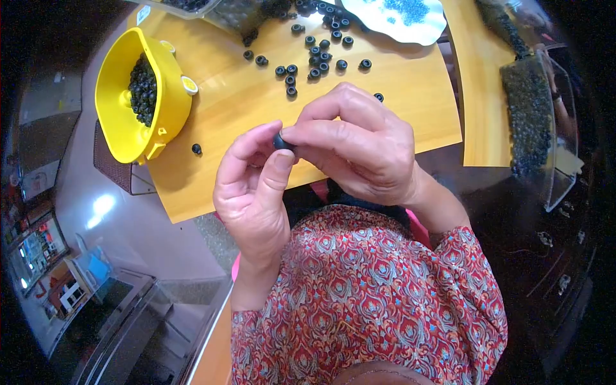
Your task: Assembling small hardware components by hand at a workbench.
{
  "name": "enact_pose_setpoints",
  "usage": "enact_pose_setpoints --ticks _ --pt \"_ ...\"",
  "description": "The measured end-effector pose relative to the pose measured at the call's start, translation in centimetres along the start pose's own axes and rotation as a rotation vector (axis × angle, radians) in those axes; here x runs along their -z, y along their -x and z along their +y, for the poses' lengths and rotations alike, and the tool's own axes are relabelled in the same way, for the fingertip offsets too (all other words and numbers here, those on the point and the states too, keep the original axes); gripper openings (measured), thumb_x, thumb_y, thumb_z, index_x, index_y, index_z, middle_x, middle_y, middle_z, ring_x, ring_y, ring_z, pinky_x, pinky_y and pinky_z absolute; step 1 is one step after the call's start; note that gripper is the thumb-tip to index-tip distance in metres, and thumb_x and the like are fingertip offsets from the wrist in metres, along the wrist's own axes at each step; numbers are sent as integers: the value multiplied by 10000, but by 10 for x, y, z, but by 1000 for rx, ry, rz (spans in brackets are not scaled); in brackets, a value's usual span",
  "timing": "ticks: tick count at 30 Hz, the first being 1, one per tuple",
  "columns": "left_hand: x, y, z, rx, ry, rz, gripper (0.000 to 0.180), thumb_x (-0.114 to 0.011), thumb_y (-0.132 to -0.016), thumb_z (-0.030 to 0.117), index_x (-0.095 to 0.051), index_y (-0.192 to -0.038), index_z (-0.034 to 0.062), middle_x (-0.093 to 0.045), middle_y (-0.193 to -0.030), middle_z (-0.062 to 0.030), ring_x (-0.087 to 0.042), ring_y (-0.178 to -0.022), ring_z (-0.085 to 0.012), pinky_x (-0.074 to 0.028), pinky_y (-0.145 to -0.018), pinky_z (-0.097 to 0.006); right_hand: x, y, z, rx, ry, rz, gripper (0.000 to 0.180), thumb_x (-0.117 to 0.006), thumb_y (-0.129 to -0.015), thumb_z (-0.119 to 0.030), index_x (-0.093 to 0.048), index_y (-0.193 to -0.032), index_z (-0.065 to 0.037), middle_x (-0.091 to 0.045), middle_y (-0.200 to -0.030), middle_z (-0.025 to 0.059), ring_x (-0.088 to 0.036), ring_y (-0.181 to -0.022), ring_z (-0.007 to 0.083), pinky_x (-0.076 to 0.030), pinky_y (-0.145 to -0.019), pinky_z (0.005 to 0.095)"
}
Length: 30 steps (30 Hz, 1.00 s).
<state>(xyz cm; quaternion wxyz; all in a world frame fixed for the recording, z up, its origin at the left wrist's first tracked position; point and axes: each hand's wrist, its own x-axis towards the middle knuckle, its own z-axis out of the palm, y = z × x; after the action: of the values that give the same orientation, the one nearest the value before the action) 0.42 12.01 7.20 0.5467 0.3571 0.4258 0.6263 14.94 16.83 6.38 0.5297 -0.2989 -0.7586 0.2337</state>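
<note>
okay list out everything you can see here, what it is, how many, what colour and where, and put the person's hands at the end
wooden table: one, light yellow-brown, centre.
yellow container: one, bright yellow, on the table's left edge, partly filled with small dark rings.
loose rings: too many to count exactly, black, scattered over the far part of the table; one lone ring lies beside the yellow container.
white dish: one, white with wavy rim, top centre, holding small blue pieces.
clear tray: one, transparent, right side, filled with dark small parts.
held ring: one, black, pinched between both hands above the table's near edge.
patterned sleeves: red with a pale pattern, bottom centre.
left hand: one, fingertips on the held ring.
right hand: one, fingertips on the held ring.
</note>
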Motion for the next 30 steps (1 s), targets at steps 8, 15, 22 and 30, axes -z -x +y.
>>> enact_pose_setpoints --ticks 8,15,22,30 --pt "11 -6 -6 257 400 -104 275 -594 -899 70 -552 -1147 -42 -639 -1006 -131 -624 -873 -182 -517 -810 -336 -1 9 9 -346 -532 26 226 -719 -751 -22 -680 -973 -6 -663 -891 96 -638 -802 184 -515 -705 276" --pt "14 -9 -11 312 516 -139 294 -602 -890 81 -547 -1156 -31 -643 -1010 -145 -636 -865 -212 -524 -814 -397 8 11 6 -714 -1010 51 255 -654 -836 12 -622 -1088 35 -663 -984 99 -644 -899 151 -533 -818 279" --pt "15 -10 -13 300 453 -149 290 -611 -873 54 -542 -1143 -26 -638 -1026 -163 -637 -870 -227 -520 -828 -397 10 13 11 -862 -1075 29 242 -652 -849 -20 -625 -1085 29 -667 -986 89 -645 -906 147 -524 -841 281" --pt "16 -11 -16 315 441 -188 314 -616 -862 33 -529 -1158 -23 -621 -1035 -174 -636 -863 -221 -518 -832 -389 33 13 46 -277 159 70 267 -654 -785 28 -684 -1035 -64 -615 -856 93 -596 -758 194 -487 -672 282"
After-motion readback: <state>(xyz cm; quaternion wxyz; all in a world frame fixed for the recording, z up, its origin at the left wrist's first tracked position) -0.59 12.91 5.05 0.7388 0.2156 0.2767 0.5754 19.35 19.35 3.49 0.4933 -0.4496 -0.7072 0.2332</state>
